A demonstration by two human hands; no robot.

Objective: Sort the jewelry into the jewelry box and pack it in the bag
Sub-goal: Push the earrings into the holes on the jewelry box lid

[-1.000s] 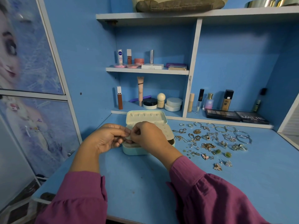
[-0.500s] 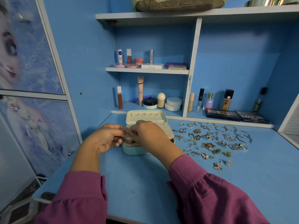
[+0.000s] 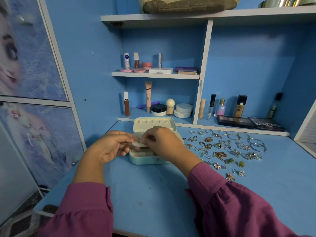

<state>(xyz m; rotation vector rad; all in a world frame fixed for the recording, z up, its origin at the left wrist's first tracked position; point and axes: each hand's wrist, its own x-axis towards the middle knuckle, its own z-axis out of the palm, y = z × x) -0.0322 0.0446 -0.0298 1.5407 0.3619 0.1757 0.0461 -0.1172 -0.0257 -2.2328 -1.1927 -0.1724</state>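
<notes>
Judging the sorting barely begun, I saw left hand (image 3: 111,149) and right hand (image 3: 164,142) pinching a small white pad (image 3: 138,144) over the open jewelry box (image 3: 145,158) at frame centre (loose jewelry (image 3: 222,147) waited right), needing seating next.

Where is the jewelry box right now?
In the head view, the open jewelry box sits mid-desk under both hands, left of the spread-out jewelry and before the cosmetics shelf.

The desk (image 3: 153,194) and the wall are painted plain blue; the shelves (image 3: 155,75) are edged in white. The jewelry box (image 3: 145,158) is coloured pale mint, with a cream inside. At 3 o'clock of it, gold and silver jewelry (image 3: 227,147) with some green stones is seen. Both sleeves (image 3: 239,209) are magenta
</notes>
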